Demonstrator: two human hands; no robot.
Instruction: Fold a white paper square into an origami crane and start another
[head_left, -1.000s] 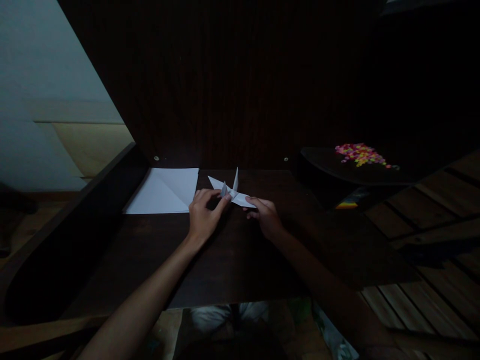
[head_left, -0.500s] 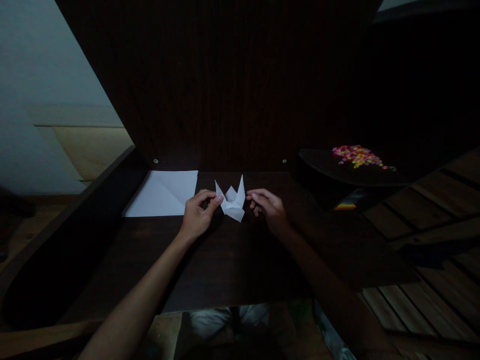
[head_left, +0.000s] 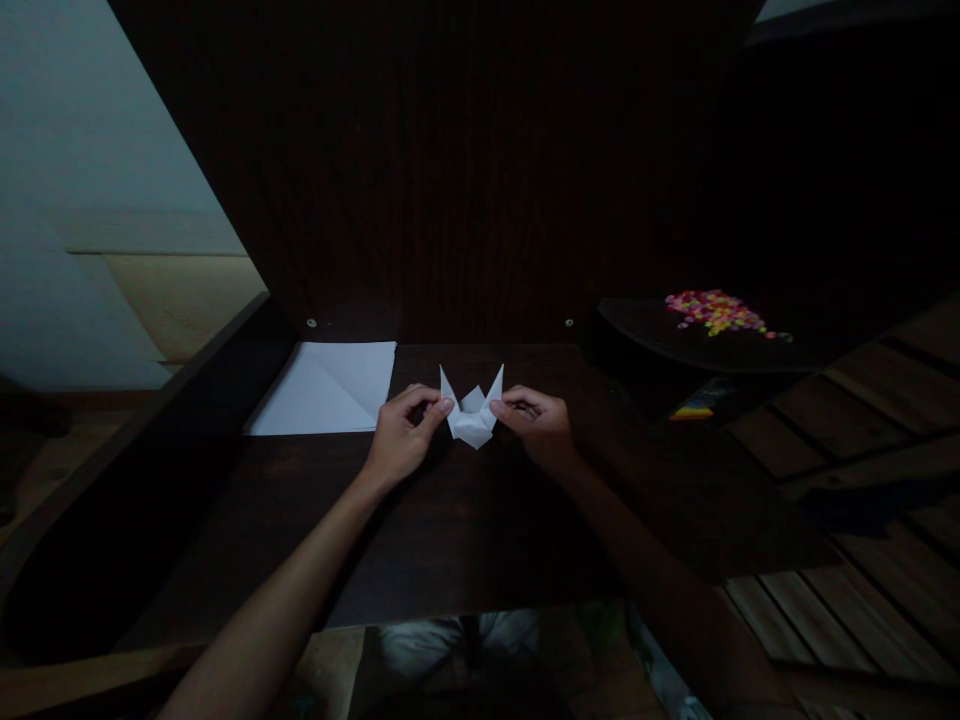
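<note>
A white folded-paper crane (head_left: 473,429) is held over the dark desk, with two narrow points standing up at its sides and wing flaps between them. My left hand (head_left: 405,425) is closed, thumb and finger pinching the base of the left point. On the other side, my right hand (head_left: 536,425) is closed too, its thumb pressed on the base of the right point. The fingertips behind the paper are partly hidden. White paper sheets (head_left: 322,390) lie flat just left of my left hand.
On a raised dark corner shelf (head_left: 645,330) at the right is a pile of small multicoloured pieces (head_left: 716,312). Beneath it shows a yellow-and-orange item (head_left: 691,412). A dark back panel (head_left: 450,180) rises behind the desk (head_left: 450,540), and a side board (head_left: 150,480) borders it on the left.
My right hand has closed on the right point, which it was beside before. The crane has shifted slightly right and toward me, and its points now lean farther apart.
</note>
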